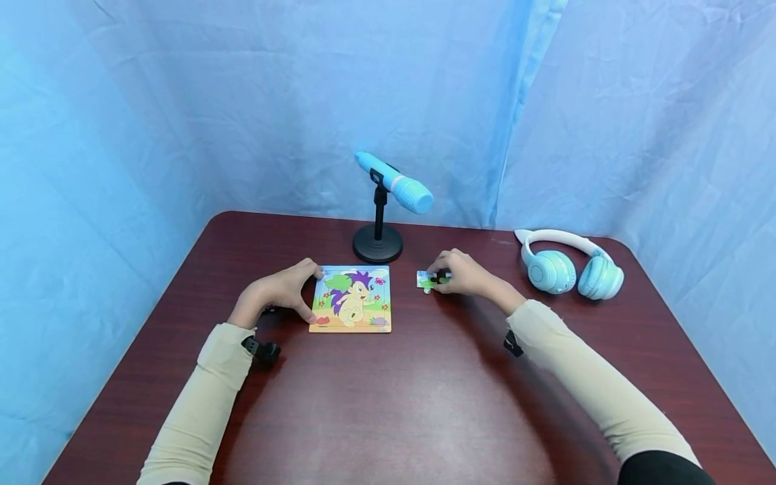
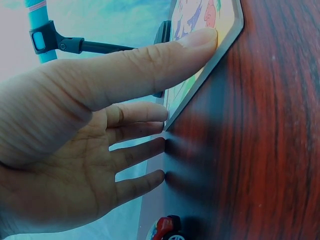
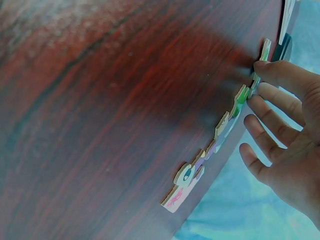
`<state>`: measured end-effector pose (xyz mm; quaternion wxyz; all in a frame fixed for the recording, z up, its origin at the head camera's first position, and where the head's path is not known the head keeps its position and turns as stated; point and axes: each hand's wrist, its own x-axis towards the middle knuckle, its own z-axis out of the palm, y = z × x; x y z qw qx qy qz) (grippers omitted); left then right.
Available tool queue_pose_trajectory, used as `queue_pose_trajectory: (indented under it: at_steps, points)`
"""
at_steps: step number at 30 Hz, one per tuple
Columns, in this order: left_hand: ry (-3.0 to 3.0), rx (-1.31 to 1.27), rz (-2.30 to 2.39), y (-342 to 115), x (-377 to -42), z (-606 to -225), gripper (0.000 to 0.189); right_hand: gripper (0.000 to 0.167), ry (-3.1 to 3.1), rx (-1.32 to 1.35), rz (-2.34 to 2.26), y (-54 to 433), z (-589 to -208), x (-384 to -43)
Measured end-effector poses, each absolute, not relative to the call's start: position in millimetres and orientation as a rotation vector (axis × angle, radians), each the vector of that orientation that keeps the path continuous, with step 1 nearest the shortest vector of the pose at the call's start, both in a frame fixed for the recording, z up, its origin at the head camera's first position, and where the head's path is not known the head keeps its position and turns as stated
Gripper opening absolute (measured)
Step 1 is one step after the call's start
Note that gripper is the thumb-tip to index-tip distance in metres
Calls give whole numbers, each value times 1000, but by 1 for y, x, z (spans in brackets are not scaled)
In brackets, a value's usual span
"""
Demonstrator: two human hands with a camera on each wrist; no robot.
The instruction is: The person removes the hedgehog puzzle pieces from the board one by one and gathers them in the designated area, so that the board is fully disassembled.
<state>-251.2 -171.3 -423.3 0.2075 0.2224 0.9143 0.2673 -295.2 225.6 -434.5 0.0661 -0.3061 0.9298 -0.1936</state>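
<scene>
Left hand (image 1: pixel 281 286) at the board, right hand (image 1: pixel 467 276) on a piece

Thumb and forefinger of the left hand spread wide along the left side of the picture board (image 1: pixel 358 320), the thumb pressing its near corner, the forefinger at the far one; the remaining fingers reach out straight. The board lies flat on the dark table (image 1: pixel 388 417), just right of that hand and well left of the other. Thumb and forefinger of the right hand pinch a small puzzle piece (image 1: pixel 426 283), which sits apart from the board. More pieces (image 3: pixel 186 175) run in a line beside those fingertips. Beyond the board stands a blue microphone (image 1: pixel 397 182); headphones (image 1: pixel 552 269) lie farther right
</scene>
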Motion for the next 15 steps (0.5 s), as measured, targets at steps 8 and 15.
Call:
queue_pose_trajectory:
  at_steps: [8,15]
  points:
    - [2551,628,739,-170,-252,-425,83,30,2805,-933,-584,226,-434,-296]
    - [2554,633,719,-171,-253,-425,84,35,2808,-953,-555,222,-431,-295]
